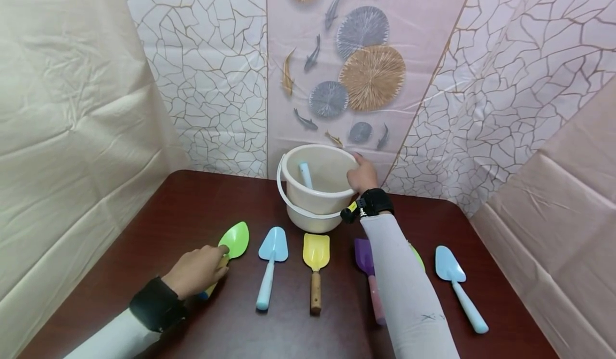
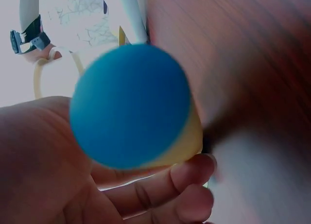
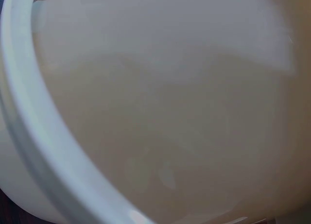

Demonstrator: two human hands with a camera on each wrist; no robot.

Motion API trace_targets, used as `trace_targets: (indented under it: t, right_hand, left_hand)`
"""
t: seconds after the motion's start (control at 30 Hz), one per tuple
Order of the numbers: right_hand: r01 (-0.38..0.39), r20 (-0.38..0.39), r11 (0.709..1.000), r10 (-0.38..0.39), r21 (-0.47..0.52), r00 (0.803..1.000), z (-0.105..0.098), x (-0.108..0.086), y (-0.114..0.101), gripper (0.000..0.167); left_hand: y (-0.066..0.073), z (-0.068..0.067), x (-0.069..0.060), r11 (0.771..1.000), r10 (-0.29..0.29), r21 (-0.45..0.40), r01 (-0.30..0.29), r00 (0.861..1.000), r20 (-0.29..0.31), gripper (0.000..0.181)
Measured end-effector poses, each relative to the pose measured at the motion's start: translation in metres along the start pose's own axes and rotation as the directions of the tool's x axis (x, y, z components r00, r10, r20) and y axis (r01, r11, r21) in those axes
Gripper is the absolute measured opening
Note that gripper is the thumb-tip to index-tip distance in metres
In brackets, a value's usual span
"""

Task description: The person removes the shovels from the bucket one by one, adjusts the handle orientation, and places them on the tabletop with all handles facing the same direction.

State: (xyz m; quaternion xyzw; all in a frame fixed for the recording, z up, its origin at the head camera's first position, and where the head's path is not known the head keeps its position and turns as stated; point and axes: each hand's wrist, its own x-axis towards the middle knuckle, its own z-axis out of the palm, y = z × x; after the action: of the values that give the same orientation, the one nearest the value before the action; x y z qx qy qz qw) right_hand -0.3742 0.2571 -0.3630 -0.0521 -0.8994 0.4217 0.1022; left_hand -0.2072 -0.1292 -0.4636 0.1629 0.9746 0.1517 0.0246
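Observation:
My left hand (image 1: 199, 269) grips the handle of a green-bladed trowel (image 1: 237, 238) at the left of the table. In the left wrist view, the round blue end (image 2: 129, 105) of that handle faces the camera, with a yellow part behind it and fingers curled beneath. A cream bucket (image 1: 313, 223) stands at the back; my right hand (image 1: 363, 176) holds its right rim. Inside leans a light blue handle (image 1: 305, 175), its lower part hidden. The right wrist view looks onto the bucket's inner wall (image 3: 165, 127) and pale rim (image 3: 53, 131); no fingers can be made out there.
On the brown table (image 1: 202, 198) lie a light blue trowel (image 1: 274, 244), a yellow shovel (image 1: 316, 251) with a wooden handle, and another light blue trowel (image 1: 449, 264). My right forearm partly covers a purple shovel (image 1: 363, 254) and a green piece (image 1: 417, 258). Cloth hangs around the table.

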Motion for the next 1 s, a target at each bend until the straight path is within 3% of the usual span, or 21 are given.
trace_targets:
  t: [0.53, 1.0]
  right_hand:
    - [-0.008, 0.0, 1.0, 0.008, 0.005, 1.0, -0.0007, -0.0009, -0.0018, 0.078]
    - [0.01, -0.003, 1.0, -0.01, -0.007, 1.0, -0.0008, -0.0014, -0.0013, 0.077]
  left_hand:
    - [0.0066, 0.0074, 0.008, 0.999, -0.032, -0.02, 0.032, 0.999, 0.025, 0.019]
    - [0.0094, 0.0053, 0.0084, 0.996, -0.076, -0.046, 0.078, 0.996, 0.041, 0.033]
